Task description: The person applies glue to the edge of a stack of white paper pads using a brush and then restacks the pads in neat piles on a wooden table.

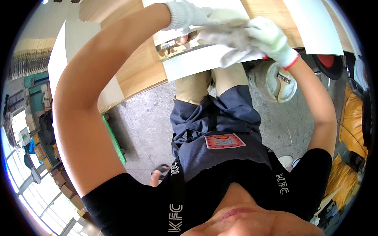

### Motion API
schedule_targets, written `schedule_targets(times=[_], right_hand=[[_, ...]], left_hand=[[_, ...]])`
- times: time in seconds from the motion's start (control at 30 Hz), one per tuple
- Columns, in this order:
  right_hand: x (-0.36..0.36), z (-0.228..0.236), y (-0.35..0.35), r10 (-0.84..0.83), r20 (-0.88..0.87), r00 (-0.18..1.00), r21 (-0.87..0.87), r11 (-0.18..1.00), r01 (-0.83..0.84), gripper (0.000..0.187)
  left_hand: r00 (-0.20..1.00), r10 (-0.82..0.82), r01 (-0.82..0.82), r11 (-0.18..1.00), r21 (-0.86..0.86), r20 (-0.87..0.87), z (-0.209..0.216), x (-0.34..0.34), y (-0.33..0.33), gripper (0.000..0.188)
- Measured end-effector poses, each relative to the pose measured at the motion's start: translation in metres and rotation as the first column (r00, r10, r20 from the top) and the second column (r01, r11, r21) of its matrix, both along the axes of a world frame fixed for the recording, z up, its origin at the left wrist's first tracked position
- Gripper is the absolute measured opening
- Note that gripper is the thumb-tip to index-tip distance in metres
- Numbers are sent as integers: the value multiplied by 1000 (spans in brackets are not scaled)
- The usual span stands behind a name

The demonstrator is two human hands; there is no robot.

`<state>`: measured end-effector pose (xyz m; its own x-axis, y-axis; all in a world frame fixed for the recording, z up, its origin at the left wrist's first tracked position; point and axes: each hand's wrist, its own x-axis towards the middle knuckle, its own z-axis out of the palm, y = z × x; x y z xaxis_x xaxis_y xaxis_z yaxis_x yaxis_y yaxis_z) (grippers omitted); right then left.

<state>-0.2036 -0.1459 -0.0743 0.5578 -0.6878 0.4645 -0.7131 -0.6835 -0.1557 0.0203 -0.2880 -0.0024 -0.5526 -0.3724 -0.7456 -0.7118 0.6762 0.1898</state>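
Note:
My left hand [191, 16], in a white knit glove, reaches over the white board with its fingers pointing right, apart and holding nothing I can see. Just below it lies a brown-and-cream printed piece [173, 48] with a label on it, partly covered. My right hand [269, 39], in a white glove with a red cuff edge, is closed on a crumpled grey-white cloth [232, 39]. The cloth is smeared by motion and hangs over the white board [193, 67] at the near edge of the table. Its far end comes close to my left fingers.
Wood-grain and white panels cover the table [143, 76]. Below its right side stands a bucket [263, 82] with a brush [282, 89] in it. A green-edged trolley [115, 141] is on the floor at left. Yellow sacks [351, 118] lie at the far right.

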Motion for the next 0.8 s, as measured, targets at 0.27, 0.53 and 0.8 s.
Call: schedule_targets(times=[0.27, 0.53, 0.8], right_hand=[[-7, 9, 15, -134, -115, 984, -122, 985, 120, 34], [186, -6, -30, -69, 341, 938, 301, 953, -40, 5], [160, -15, -37, 28, -16, 999, 137, 990, -26, 13]], left_hand=[[889, -211, 226, 974, -9, -406, 9, 6, -6, 54], [892, -330, 306, 944, -125, -307, -8, 17, -22, 60], [932, -338, 362, 853, -377, 130, -2, 6, -4, 79]])
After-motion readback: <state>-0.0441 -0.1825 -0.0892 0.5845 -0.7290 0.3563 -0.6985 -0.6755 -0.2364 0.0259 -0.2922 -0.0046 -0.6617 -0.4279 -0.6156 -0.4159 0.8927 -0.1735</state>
